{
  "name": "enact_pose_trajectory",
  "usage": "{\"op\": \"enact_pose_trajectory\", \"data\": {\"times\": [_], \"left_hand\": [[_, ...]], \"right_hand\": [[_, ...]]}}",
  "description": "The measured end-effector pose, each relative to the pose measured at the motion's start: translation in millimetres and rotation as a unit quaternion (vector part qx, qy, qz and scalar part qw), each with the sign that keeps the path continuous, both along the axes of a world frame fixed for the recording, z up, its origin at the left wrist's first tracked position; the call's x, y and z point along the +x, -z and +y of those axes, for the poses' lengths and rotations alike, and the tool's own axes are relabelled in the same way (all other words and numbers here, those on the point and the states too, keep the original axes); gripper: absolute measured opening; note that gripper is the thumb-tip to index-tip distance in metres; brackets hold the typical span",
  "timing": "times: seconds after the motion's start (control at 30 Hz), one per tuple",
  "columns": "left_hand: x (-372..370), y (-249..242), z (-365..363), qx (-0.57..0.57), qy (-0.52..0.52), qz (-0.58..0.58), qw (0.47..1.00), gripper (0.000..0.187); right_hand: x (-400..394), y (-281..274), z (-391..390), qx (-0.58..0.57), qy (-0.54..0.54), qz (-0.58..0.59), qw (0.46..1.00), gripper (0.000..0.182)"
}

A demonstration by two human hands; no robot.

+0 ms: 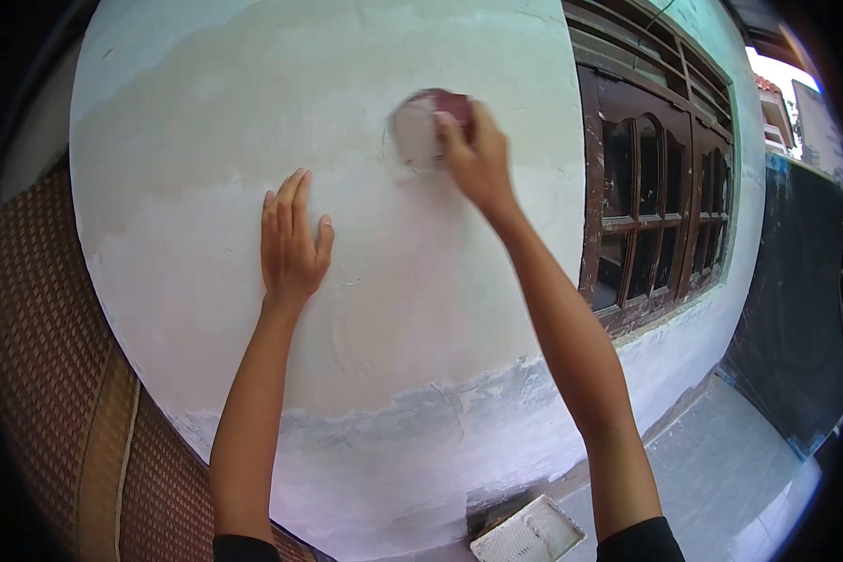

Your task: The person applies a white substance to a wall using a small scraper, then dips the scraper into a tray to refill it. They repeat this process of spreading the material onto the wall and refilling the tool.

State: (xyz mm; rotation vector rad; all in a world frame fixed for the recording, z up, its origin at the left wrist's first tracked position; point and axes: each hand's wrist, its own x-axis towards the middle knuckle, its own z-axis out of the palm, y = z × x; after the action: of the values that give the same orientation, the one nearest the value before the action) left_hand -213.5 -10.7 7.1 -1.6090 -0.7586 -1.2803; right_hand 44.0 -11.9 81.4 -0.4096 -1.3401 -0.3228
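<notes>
My right hand (478, 155) grips a dark red-brown piece of sandpaper (420, 129) against the upper wall, its left part pale with dust and its outline blurred. Lower and to the left, my left hand (291, 239) lies on the wall, fingers stretched upward and thumb apart, holding nothing. The wall (384, 309) has a broad whitish patch with a greenish-grey area above it and a rough, bluish-grey band below. A faint pinkish tint shows on the wall under the sandpaper.
A dark brown wooden window (654, 187) with several panes is set in the wall at right. A whitened paint tray (531, 534) sits on the floor below. Woven brown matting (42, 347) stands at left, and a dark sheet (791, 309) hangs at far right.
</notes>
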Motion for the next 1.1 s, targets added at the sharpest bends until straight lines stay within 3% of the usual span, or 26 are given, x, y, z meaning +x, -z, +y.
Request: {"op": "enact_pose_trajectory", "data": {"times": [0.13, 0.23, 0.33, 0.37, 0.43, 0.57, 0.67, 0.73, 0.83, 0.97, 1.0, 1.07, 1.1], "left_hand": [[-1.3, -0.4, -0.1, 0.009, -0.011, -0.002, 1.000, 0.059], [-0.5, -1.2, -0.6, 0.007, -0.008, -0.004, 1.000, 0.059], [0.9, -0.4, 0.1, 0.009, -0.009, -0.003, 1.000, 0.059], [1.6, -0.9, 0.4, 0.009, -0.010, -0.005, 1.000, 0.059], [1.8, -0.9, 0.1, 0.015, -0.008, -0.002, 1.000, 0.059], [2.5, -0.6, -0.9, 0.012, -0.003, -0.004, 1.000, 0.058], [0.2, -1.0, -0.1, 0.011, -0.006, -0.003, 1.000, 0.058], [-0.5, -0.7, -0.6, 0.011, -0.002, -0.003, 1.000, 0.058], [-0.8, -1.0, 0.7, 0.008, -0.008, -0.005, 1.000, 0.059], [2.6, 0.4, -1.1, 0.010, -0.012, -0.007, 1.000, 0.059], [3.7, 0.1, -1.4, 0.015, -0.016, -0.006, 1.000, 0.059], [2.1, 0.5, -1.5, 0.019, -0.021, -0.004, 1.000, 0.059], [1.9, 0.7, -0.8, 0.018, -0.022, -0.004, 1.000, 0.059]], "right_hand": [[-9.5, -20.4, -3.0, -0.065, 0.134, -0.042, 0.988, 0.037], [51.4, -24.7, 7.5, -0.089, 0.088, 0.117, 0.985, 0.038], [139.1, -14.4, 34.3, -0.134, 0.093, 0.284, 0.945, 0.036], [136.9, -12.7, 25.3, -0.134, 0.092, 0.282, 0.946, 0.036], [133.3, -5.1, 6.2, -0.130, 0.014, 0.399, 0.907, 0.034], [53.2, -1.7, -0.1, -0.076, -0.091, 0.147, 0.982, 0.029], [-2.7, 2.2, 3.7, -0.006, 0.016, -0.043, 0.999, 0.031], [-11.4, 4.6, -4.4, -0.083, 0.116, -0.085, 0.986, 0.030], [31.7, -1.2, 11.6, -0.051, 0.100, 0.060, 0.992, 0.031], [119.3, 4.7, 4.9, -0.157, 0.086, 0.342, 0.923, 0.030], [122.0, 6.1, -6.3, -0.133, 0.018, 0.383, 0.914, 0.029], [117.3, 6.0, -4.9, -0.072, -0.006, 0.397, 0.915, 0.027], [109.7, 6.1, 0.4, -0.062, -0.019, 0.332, 0.941, 0.025]]}}
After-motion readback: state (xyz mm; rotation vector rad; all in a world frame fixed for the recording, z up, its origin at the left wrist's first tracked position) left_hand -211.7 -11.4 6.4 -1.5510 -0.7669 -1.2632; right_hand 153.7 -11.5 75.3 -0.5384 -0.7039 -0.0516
